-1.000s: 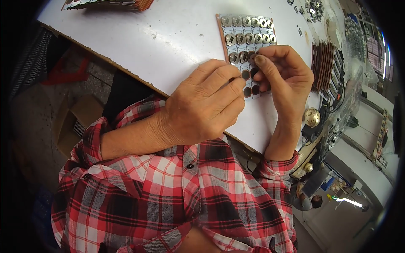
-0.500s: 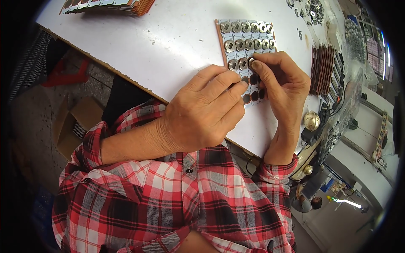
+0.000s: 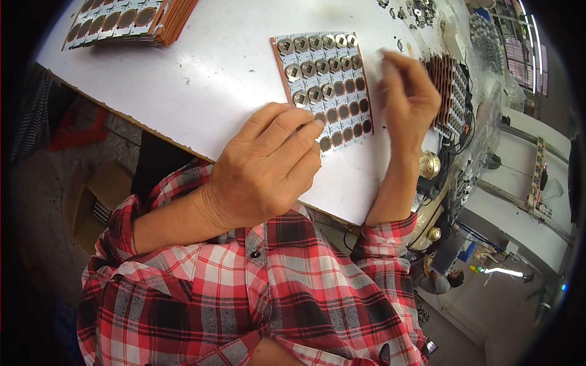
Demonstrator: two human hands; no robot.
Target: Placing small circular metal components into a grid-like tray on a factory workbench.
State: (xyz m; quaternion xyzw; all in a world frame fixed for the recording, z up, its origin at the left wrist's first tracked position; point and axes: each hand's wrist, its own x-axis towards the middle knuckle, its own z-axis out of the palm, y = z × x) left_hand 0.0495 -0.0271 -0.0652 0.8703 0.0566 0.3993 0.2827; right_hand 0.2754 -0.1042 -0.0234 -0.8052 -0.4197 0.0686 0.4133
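Note:
A circuit board panel (image 3: 366,97) with orange side edges lies on the white table. Shiny round metal pieces with square openings, such as this metal piece (image 3: 314,94), cover its two far rows and the left part of the third. Bare dark round pads (image 3: 344,111) show in the other spots. My left hand (image 3: 268,161) rests over the panel's near left part, fingers curled and pressed together; whatever they pinch is hidden. Just right of the panel, off it, is my right hand (image 3: 410,94), its fingertips smeared by motion.
A stack of similar panels (image 3: 128,21) sits at the far left. More panels (image 3: 448,91) stand in a row at the right. Loose metal pieces (image 3: 421,12) are scattered at the far right. A round brass-coloured object (image 3: 429,165) is by the right edge. Further off is another person (image 3: 436,277).
My right hand has left the metal piece in the third row and moved right, off the panel. That piece now sits on the board. My left hand stays at the panel's near left part.

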